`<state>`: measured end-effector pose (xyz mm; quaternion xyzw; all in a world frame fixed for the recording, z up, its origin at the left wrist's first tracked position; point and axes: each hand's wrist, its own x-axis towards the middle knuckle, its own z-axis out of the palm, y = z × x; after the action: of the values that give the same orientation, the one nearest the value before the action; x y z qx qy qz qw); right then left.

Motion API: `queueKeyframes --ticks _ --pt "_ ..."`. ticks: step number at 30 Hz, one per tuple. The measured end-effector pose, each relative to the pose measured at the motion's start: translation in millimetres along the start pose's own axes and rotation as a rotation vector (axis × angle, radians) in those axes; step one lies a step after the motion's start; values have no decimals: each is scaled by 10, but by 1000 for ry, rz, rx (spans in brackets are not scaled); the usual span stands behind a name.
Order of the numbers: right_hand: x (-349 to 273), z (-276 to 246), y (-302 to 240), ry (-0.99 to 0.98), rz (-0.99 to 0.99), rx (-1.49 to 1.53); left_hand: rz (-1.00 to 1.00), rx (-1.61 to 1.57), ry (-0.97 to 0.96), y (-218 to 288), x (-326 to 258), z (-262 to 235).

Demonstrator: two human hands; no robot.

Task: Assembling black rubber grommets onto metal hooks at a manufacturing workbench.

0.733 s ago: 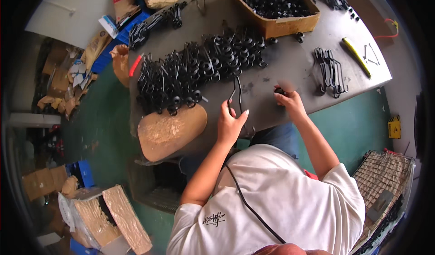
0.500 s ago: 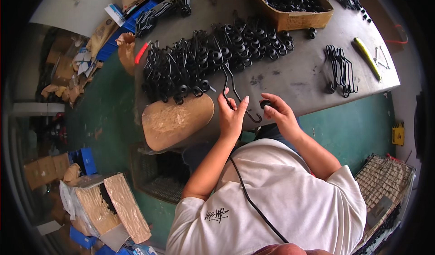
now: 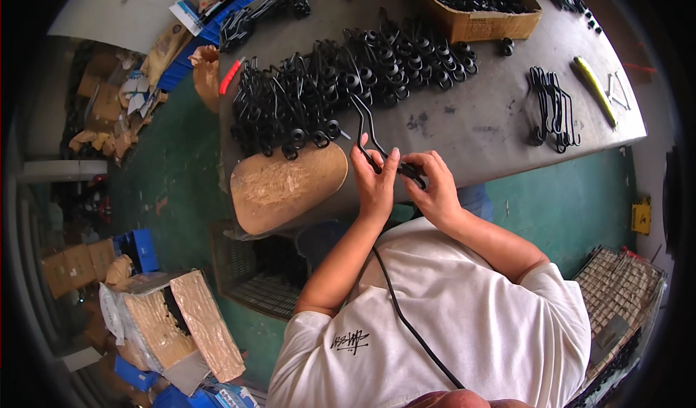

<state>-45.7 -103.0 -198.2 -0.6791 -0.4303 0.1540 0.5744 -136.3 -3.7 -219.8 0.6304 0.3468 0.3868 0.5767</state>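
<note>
My left hand is closed round a bent black metal hook, its upper part pointing away over the table. My right hand pinches at the hook's near end, close to my left fingers. A small round black part was in that pinch earlier; the fingers now mostly cover it, so I cannot tell how it sits on the hook. Beyond my hands lies a wide pile of black hooks with round black ends.
The hands are above the near edge of a grey metal table. A worn wooden board lies at its left corner. A cardboard box of small black parts stands at the back. Several hooks and a yellow-green tool lie right.
My right hand has moved left to the hook's near end, bringing the round black part against it. The hook has shifted slightly in my left hand, and the whole view has moved a little.
</note>
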Motion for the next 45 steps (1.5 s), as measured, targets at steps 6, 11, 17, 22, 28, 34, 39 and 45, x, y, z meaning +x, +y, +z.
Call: queueKeyframes --ticks 6,11,17,22,28,34,39,45 --pt "16 43 41 21 39 55 -61 -81 -9 -14 22 18" --pt "-14 50 43 35 110 108 -116 -130 -12 -52 0 37" --pt "-10 56 79 97 111 162 -237 -209 14 28 -25 113" --pt "-11 47 175 37 227 224 -268 -201 9 58 -20 130" --pt "36 -8 153 -53 367 353 -209 -121 89 54 45 167" --pt "37 -88 195 -18 -345 -161 -56 197 64 72 -37 108" --pt "107 -122 175 -31 -519 -390 -135 58 77 149 -4 99" --pt "286 -99 219 -4 -570 -328 -97 -10 9 291 69 19"
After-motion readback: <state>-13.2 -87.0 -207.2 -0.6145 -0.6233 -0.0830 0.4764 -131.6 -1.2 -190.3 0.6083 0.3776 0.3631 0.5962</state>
